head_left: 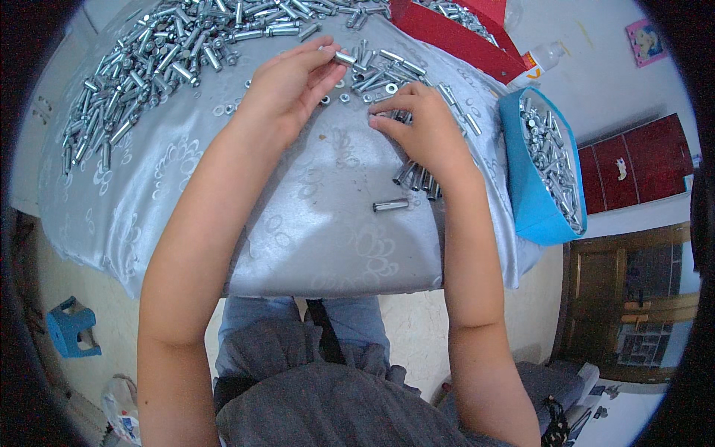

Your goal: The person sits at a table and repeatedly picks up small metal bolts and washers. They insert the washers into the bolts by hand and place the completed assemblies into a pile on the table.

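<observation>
Silver-grey patterned cloth (320, 223) covers the table, and both bare hands work over its far half. The left hand (287, 89) is raised just above the cloth with its fingertips (328, 56) pinched narrowly on a short shiny metal sleeve bolt (344, 57); the bolt sticks out to the right of the pinch, lying roughly level, with most of its length clear of the fingers. The right hand (421, 127) rests palm down on the cloth, fingers curled and pointing left, their tips pressing on a small cluster of the same metal pieces (398, 115) that is partly hidden beneath them; whether any piece is actually gripped cannot be told. Just beyond the two hands, small round metal washers and nuts (344, 97) lie scattered on the cloth, between the left wrist and the right fingertips.

Near the right wrist, a short row of finished metal sleeves (417, 177) lies side by side, and a single metal sleeve (391, 205) lies apart from it, closer to the person. A large heap of loose metal bolts (149, 59) spreads over the far left of the table. At the right edge stands a blue box (525, 194) filled with more bolts, and a red box (454, 37) sits at the far side, also holding metal parts.
</observation>
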The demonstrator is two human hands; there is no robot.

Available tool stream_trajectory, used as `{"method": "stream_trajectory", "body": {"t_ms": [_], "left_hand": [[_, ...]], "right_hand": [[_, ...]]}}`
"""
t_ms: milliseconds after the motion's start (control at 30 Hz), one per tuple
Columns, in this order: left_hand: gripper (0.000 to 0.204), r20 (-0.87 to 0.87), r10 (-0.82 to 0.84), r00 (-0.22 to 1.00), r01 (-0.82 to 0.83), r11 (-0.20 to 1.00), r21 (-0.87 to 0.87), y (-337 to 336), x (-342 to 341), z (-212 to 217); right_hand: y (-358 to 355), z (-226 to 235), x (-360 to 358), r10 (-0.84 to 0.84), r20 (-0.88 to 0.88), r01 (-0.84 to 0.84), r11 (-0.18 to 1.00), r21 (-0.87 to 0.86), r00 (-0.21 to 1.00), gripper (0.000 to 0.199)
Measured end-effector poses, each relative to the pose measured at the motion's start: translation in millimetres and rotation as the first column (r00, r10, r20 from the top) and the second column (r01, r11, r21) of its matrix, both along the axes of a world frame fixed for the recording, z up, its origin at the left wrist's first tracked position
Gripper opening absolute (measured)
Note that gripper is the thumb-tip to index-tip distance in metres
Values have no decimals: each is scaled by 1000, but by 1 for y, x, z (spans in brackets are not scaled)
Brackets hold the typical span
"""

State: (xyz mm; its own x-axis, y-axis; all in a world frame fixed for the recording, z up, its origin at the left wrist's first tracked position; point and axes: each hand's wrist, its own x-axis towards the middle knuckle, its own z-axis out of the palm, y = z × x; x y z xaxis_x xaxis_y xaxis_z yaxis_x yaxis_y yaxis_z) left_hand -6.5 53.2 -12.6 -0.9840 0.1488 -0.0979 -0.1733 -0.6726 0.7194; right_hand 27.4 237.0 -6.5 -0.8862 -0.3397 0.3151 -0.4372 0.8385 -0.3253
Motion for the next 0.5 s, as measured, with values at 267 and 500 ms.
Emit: {"method": "stream_trajectory", "body": {"t_ms": [267, 500], "left_hand": [[32, 5, -15, 1000, 15, 1000, 1, 2, -4, -6], [29, 20, -5, 1000, 5, 1000, 2, 2, -1, -3]], "right_hand": [[0, -5, -2, 34, -56, -36, 999, -29, 998, 16], [-5, -4, -5, 32, -150, -40, 998, -48, 988, 17]]}}
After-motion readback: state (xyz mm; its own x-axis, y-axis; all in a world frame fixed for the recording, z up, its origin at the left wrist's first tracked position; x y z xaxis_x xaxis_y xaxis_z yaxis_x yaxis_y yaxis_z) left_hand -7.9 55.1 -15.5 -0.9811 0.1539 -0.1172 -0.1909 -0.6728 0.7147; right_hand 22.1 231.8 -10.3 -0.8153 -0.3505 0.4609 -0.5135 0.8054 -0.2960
